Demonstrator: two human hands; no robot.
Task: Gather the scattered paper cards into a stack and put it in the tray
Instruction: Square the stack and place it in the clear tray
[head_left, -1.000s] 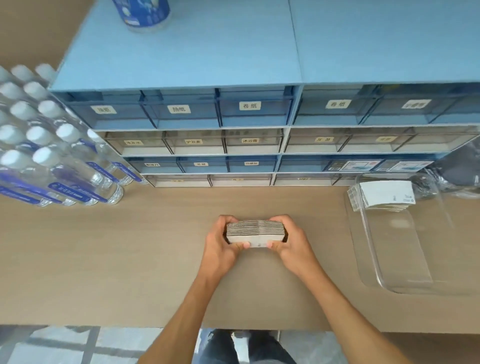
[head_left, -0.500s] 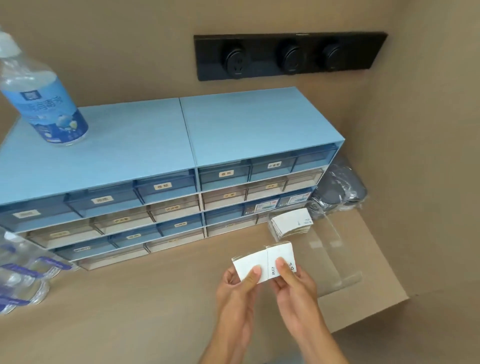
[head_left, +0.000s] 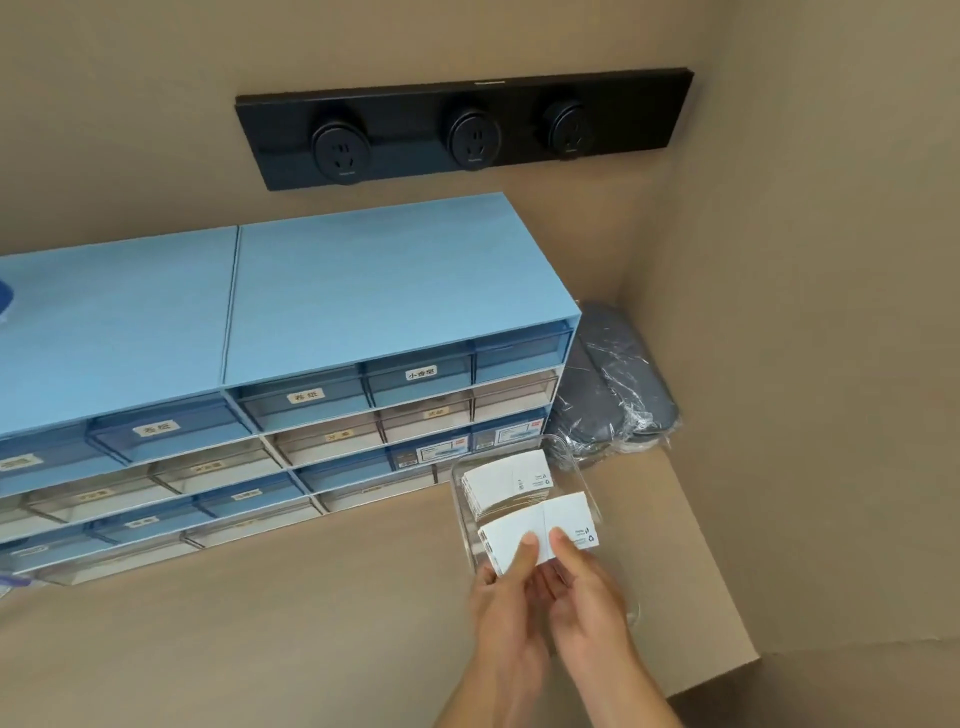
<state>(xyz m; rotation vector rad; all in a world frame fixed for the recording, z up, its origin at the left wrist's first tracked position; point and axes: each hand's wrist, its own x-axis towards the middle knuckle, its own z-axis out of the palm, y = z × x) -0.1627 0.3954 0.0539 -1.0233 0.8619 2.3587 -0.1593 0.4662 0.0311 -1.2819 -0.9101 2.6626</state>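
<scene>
Your left hand (head_left: 506, 608) and right hand (head_left: 587, 592), both gripping the stack (head_left: 537, 530), have carried it from mid-desk over the tray (head_left: 621, 605); only lowering remains.

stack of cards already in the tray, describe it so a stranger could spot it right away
Find the blue drawer cabinet; the clear tray sits on the counter before its right end. The resting stack lies at the tray's far end, untouched, unlike the held stack nearer the person.
</scene>
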